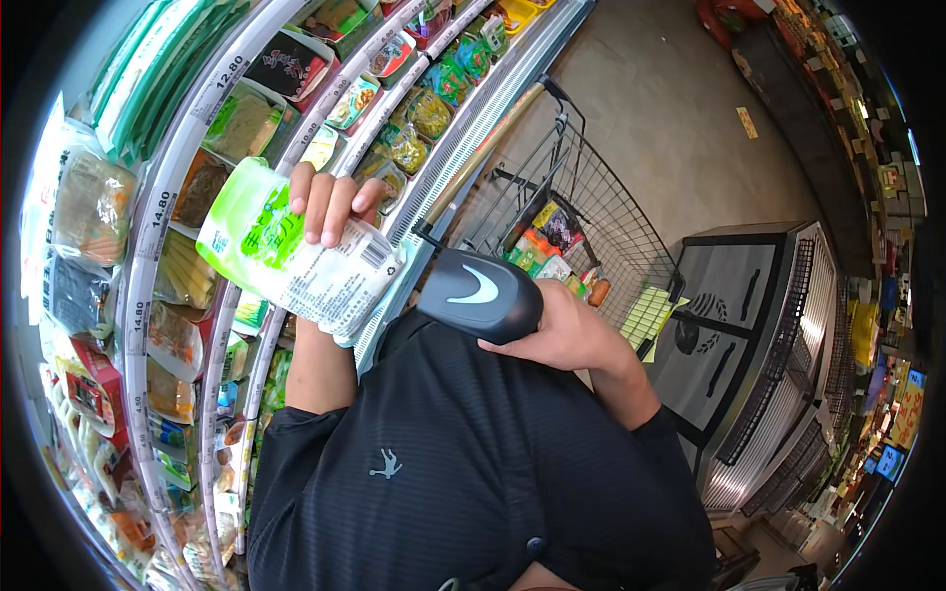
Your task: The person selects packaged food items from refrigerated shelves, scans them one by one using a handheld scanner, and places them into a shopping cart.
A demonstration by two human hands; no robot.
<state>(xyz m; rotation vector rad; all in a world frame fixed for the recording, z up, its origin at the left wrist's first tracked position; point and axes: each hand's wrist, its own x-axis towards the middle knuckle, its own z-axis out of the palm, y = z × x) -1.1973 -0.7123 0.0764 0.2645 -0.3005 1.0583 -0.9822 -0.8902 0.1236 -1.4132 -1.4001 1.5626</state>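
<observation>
My left hand point(332, 203) grips a green-and-white plastic food packet point(288, 251) by its upper edge, fingers over the front. The packet is tilted, with printed writing and a barcode point(375, 255) towards me. In my right hand point(569, 325) is a black handheld barcode scanner point(480, 295) with a pale crescent mark on top. Its nose points left, close to the packet's barcode end but apart from it. The scanner's grip is mostly hidden by the scanner head and my hand.
On the left, a refrigerated display shelf point(159, 244) holds many packaged foods behind price strips. A wire shopping cart point(621, 229) stands ahead, its bar handle point(480, 155) beside the shelf edge and several packets point(543, 251) inside. At right stands a dark cabinet-like display stand point(724, 325).
</observation>
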